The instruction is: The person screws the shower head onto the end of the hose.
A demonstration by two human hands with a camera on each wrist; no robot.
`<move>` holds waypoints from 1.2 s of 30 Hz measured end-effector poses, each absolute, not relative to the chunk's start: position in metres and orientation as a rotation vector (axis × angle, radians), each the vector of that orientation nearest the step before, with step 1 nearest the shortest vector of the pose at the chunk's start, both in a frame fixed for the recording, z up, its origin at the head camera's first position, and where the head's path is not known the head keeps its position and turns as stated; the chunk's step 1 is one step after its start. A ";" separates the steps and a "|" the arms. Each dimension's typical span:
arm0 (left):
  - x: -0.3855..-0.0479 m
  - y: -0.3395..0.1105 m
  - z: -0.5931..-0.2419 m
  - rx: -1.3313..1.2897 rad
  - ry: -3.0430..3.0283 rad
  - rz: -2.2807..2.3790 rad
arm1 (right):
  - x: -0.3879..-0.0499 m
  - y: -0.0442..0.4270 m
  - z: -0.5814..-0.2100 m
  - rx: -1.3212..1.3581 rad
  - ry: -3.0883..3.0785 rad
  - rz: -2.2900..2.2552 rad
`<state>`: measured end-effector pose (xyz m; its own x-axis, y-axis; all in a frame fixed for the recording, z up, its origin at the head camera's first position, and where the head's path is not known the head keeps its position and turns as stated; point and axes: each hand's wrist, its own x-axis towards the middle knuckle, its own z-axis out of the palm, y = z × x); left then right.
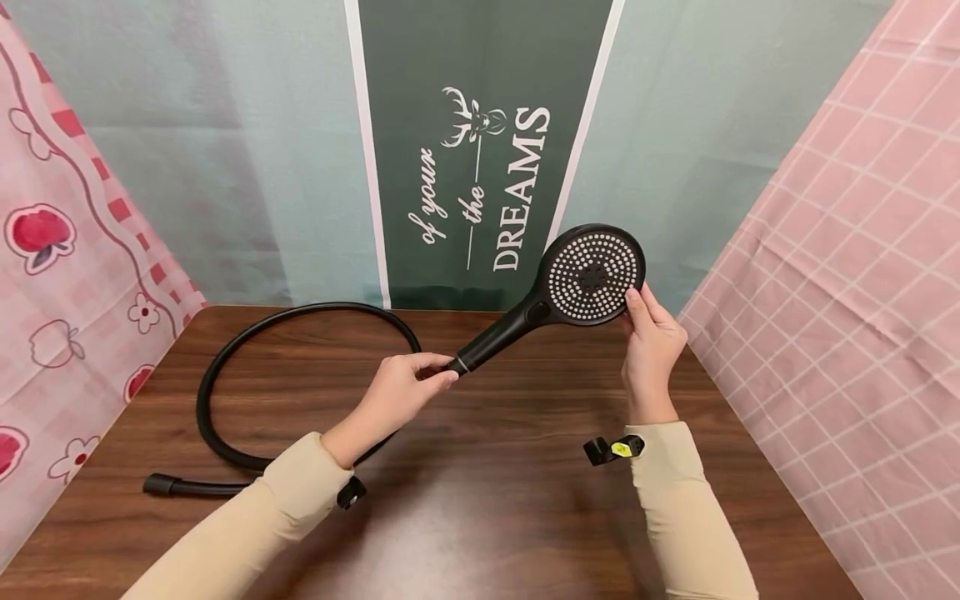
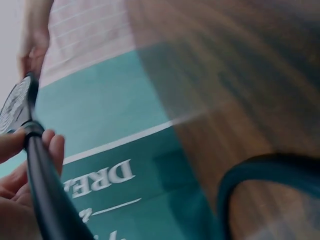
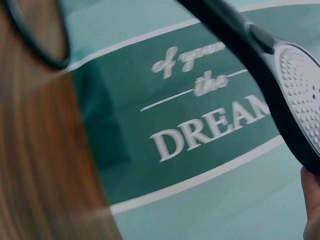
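Observation:
A black handheld shower head (image 1: 592, 275) is held up above the table, tilted, its round face of pale nozzles turned toward the head camera. My right hand (image 1: 654, 354) pinches its rim at the lower right, thumb on the face side. At the handle's lower end, my left hand (image 1: 397, 392) grips the black hose (image 1: 330, 306) where the two meet; the fingers partly hide that joint. The left wrist view shows the hose (image 2: 55, 205) running back past the fingers. In the right wrist view the shower head (image 3: 300, 95) crosses the upper right, with only fingertips visible at its rim.
The hose loops over the left of the wooden table (image 1: 480, 517), its loose end fitting (image 1: 159, 484) near the left edge. A green printed cloth (image 1: 480, 50) hangs behind; pink cloths (image 1: 855, 275) stand on both sides.

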<state>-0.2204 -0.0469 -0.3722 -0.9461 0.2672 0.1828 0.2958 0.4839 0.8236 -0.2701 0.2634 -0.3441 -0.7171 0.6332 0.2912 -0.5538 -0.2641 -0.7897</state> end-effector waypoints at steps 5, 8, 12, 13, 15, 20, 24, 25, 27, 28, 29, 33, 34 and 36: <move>-0.230 -0.042 -0.385 -0.497 -2.657 -1.571 | -0.277 0.271 -0.350 -0.139 -1.348 1.941; -0.236 -0.038 -0.393 -0.504 -2.654 -1.574 | -0.281 0.274 -0.357 -0.134 -1.392 1.919; -0.243 -0.032 -0.403 -0.503 -2.661 -1.595 | -0.287 0.279 -0.367 -0.144 -1.422 1.904; -0.245 -0.031 -0.405 -0.498 -2.661 -1.609 | -0.289 0.280 -0.370 -0.155 -1.439 1.898; -0.248 -0.030 -0.409 -0.495 -2.659 -1.624 | -0.292 0.281 -0.375 -0.186 -1.482 1.887; -0.254 -0.025 -0.421 -0.478 -2.681 -1.591 | -0.302 0.284 -0.387 -0.243 -1.611 1.869; -0.259 -0.021 -0.427 -0.455 -2.720 -1.523 | -0.309 0.286 -0.395 -0.266 -1.642 1.881; -0.260 -0.019 -0.428 -0.450 -2.730 -1.497 | -0.310 0.286 -0.397 -0.276 -1.649 1.884; -0.262 -0.017 -0.430 -0.452 -2.749 -1.425 | -0.311 0.286 -0.400 -0.303 -1.666 1.885; -0.263 -0.015 -0.432 -0.447 -2.765 -1.404 | -0.312 0.286 -0.403 -0.318 -1.681 1.878; -0.264 -0.014 -0.433 -0.447 -2.778 -1.381 | -0.313 0.286 -0.405 -0.332 -1.702 1.865; -0.266 -0.011 -0.441 -0.433 -2.828 -1.348 | -0.316 0.288 -0.417 -0.423 -1.829 1.793; -0.266 -0.011 -0.443 -0.423 -2.842 -1.350 | -0.316 0.289 -0.420 -0.448 -1.862 1.784; -0.267 -0.010 -0.447 -0.418 -2.861 -1.343 | -0.317 0.291 -0.427 -0.511 -1.914 1.786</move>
<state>-0.2668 -0.0103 -0.4469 -0.9646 0.2547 0.0685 0.2154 0.6111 0.7616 -0.3169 0.2914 -0.4272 -0.8204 0.5655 0.0850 -0.0456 0.0835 -0.9955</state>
